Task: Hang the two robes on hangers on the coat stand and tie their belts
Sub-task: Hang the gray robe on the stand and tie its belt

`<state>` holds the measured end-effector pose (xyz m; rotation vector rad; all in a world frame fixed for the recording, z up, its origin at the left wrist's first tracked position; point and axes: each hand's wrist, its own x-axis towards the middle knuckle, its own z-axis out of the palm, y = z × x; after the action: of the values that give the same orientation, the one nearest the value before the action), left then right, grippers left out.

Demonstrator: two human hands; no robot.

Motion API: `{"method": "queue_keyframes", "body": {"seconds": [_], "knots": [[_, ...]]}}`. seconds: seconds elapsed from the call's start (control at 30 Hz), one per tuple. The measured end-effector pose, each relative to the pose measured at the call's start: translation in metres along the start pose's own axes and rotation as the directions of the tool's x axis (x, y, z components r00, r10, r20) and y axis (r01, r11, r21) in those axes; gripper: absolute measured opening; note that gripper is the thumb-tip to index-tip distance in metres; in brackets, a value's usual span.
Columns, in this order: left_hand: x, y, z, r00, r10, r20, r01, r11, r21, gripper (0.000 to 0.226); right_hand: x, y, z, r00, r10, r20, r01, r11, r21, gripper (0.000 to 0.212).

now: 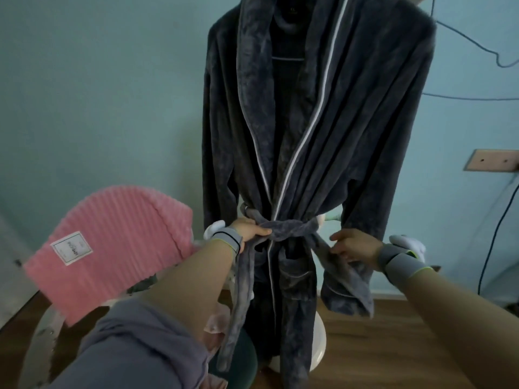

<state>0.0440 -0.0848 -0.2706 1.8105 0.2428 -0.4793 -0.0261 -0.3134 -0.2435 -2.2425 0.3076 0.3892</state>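
A dark grey robe (pixel 323 130) with white piping hangs upright on a hanger in front of me. Its grey belt (pixel 289 228) crosses the waist, with one overlap at the centre. My left hand (pixel 250 230) grips the belt left of the overlap, and that end dangles down past my wrist. My right hand (pixel 354 245) pinches the other belt end on the right, which slopes down from the waist. A pink ribbed robe (pixel 112 248) with a white label lies draped at the lower left.
The coat stand's round white base (pixel 318 346) sits on the wooden floor under the robe. A dark green round object (pixel 244 357) lies beside it. Blue cables (pixel 477 51) run along the teal wall on the right, near a wooden wall plate (pixel 491 160).
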Motion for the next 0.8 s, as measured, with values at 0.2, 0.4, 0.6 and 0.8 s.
{"method": "queue_keyframes", "body": {"seconds": [0.2, 0.4, 0.6, 0.8], "knots": [[-0.011, 0.015, 0.026, 0.969, 0.203, 0.142, -0.203, 0.979, -0.014, 0.069, 0.016, -0.024, 0.046, 0.998, -0.027, -0.058, 0.045, 0.938, 0.344, 0.040], [-0.014, 0.027, 0.033, 0.917, 0.300, 0.262, -0.372, 0.882, 0.291, 0.050, 0.038, -0.026, 0.036, 0.942, 0.112, -0.317, 0.043, 0.895, 0.444, 0.021], [0.007, 0.012, 0.008, 0.936, 0.303, 0.180, -0.352, 0.816, 0.457, 0.011, 0.035, -0.006, -0.006, 0.882, 0.073, -0.465, -0.160, 0.976, -0.150, 0.023], [0.018, 0.001, 0.002, 0.935, 0.350, 0.059, -0.324, 0.775, 0.542, 0.017, 0.035, -0.004, -0.009, 0.825, 0.089, -0.558, -0.355, 0.850, -0.389, 0.031]]}}
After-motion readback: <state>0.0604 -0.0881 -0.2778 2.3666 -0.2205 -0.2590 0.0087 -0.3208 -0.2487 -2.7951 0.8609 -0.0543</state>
